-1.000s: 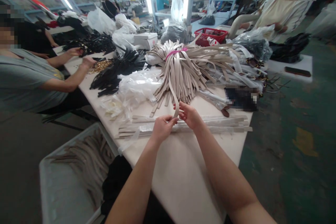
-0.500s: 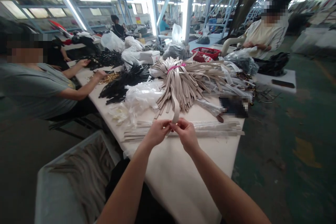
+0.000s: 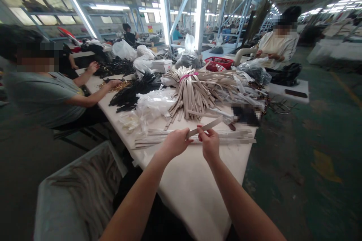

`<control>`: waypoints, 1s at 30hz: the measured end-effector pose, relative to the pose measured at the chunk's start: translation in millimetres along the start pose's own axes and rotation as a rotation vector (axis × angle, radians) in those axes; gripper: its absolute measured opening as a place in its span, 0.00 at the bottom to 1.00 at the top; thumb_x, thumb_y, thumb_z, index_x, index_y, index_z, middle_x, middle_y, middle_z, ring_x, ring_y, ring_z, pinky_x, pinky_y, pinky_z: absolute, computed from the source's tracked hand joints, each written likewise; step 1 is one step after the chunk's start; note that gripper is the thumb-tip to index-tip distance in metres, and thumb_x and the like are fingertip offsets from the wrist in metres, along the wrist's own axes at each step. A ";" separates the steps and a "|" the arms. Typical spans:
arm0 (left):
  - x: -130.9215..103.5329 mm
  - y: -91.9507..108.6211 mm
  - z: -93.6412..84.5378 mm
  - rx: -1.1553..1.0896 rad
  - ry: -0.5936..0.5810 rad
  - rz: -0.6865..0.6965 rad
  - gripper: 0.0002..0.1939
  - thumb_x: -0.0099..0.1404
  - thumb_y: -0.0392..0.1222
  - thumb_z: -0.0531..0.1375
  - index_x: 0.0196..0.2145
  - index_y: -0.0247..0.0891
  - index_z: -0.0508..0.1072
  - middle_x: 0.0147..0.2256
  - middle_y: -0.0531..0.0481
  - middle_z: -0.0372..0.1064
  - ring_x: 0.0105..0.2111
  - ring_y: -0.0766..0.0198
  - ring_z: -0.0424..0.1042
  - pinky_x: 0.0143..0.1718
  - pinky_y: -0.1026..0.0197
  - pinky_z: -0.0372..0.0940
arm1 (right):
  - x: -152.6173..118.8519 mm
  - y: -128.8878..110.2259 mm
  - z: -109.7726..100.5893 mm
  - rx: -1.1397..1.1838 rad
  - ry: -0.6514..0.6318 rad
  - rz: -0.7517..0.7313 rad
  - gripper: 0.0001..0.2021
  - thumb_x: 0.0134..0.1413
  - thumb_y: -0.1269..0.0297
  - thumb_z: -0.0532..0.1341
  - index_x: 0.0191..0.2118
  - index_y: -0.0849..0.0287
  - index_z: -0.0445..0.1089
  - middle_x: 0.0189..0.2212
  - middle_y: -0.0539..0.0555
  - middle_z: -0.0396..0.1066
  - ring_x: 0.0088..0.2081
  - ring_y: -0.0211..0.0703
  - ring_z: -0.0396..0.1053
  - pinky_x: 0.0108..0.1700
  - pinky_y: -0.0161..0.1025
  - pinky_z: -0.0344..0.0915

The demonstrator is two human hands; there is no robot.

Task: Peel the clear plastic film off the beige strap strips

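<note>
Between my hands runs a flat beige strap (image 3: 212,123), slanting up to the right over the table. My left hand (image 3: 175,144) is closed on its lower left end. Farther along, my right hand (image 3: 209,142) pinches the strap between thumb and fingers, and the free end sticks out past it. Just below and behind my hands, several pale strips (image 3: 234,135) lie side by side across the table. Beyond them rests a large bundle of beige straps (image 3: 195,94), bound with a pink tie (image 3: 188,76) and fanned toward me.
White plastic wrapping (image 3: 154,103) and black straps (image 3: 135,90) lie left of the bundle. A red basket (image 3: 217,63) stands behind it. A bin (image 3: 45,199) of straps is at my lower left. One person (image 3: 51,90) sits at left; another (image 3: 277,43) is at right.
The strap, which curved up from the bundle into both hands, now lies straight and slanted between them, its end pointing right. My hands have moved slightly apart.
</note>
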State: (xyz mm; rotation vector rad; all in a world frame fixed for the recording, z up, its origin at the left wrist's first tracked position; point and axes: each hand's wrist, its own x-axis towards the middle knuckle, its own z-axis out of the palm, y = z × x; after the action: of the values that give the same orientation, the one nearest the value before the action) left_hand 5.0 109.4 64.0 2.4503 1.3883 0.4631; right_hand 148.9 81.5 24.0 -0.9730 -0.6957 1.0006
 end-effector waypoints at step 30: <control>29.8 23.8 33.8 0.364 -0.053 0.008 0.08 0.66 0.38 0.55 0.40 0.36 0.72 0.35 0.39 0.75 0.37 0.49 0.76 0.39 0.54 0.65 | 25.4 7.4 -53.7 0.135 0.263 0.004 0.18 0.49 0.49 0.67 0.38 0.60 0.72 0.18 0.42 0.57 0.17 0.29 0.53 0.17 0.27 0.47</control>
State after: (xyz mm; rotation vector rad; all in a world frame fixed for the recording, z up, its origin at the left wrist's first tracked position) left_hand 51.7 120.4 46.8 2.7272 1.5564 0.1538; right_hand 201.4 88.0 -3.8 -0.9664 -0.4028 0.8913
